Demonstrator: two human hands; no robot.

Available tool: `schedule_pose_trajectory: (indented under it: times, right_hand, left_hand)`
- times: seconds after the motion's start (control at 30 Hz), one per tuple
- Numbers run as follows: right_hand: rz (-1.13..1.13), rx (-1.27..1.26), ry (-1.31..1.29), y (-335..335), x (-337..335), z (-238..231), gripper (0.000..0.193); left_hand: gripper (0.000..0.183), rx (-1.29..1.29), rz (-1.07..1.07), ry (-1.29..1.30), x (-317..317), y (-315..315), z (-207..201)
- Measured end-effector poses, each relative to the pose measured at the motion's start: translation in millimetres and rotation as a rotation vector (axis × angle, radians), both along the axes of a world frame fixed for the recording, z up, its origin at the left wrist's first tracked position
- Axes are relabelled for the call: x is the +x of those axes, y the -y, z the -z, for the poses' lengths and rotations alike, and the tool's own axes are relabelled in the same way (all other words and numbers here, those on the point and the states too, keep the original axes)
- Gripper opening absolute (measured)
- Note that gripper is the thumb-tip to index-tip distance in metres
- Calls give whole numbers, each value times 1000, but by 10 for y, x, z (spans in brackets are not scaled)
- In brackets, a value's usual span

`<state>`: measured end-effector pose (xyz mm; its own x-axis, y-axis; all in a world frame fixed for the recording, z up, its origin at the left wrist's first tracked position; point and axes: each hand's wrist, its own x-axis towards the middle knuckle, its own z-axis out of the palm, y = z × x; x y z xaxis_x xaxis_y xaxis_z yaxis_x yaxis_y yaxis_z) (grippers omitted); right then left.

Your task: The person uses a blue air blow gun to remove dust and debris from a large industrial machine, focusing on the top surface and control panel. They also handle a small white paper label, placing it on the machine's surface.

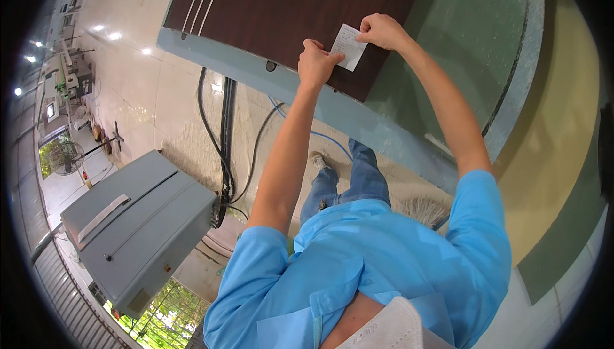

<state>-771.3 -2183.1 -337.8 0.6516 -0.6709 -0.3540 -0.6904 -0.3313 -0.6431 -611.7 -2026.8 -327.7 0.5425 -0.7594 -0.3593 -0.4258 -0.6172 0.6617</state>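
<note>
A small white printed label (349, 47) lies at the corner of a dark brown wood panel (275, 10). My left hand (316, 63) grips the label's lower left edge between thumb and fingers. At its upper right edge, my right hand (382, 31) pinches it in the same way. Whether the label is stuck down or only resting on the panel, I cannot tell. Pale stripes run across the panel's far left part.
The panel rests on a green-topped table (441, 74) with a pale blue-grey rim. To the left stand a grey metal cabinet (137, 221) and a fan (66, 157). Black cables (227, 138) run down beside the table, and a blue cable hangs near my legs.
</note>
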Motion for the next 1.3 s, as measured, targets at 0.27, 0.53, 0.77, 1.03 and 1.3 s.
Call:
schedule_pose_trajectory:
  times: [0.27,0.53,0.77,1.03,1.3]
  right_hand:
    - [-1,-15,-81,-24,3,6,30]
    - [40,-27,-55,-85,34,-18,29]
    - [250,-289,76,-149,-70,75,38]
    - [83,-794,167,-967,409,324,64]
    - [253,-929,-92,-1582,404,661,71]
  left_hand:
    - [64,20,31,68,-11,39,31]
    - [66,43,69,157,-81,69,-110]
    - [63,61,103,241,32,-184,-154]
    - [42,-144,-61,95,25,-2126,501]
    - [57,601,-382,-96,315,-5971,1281]
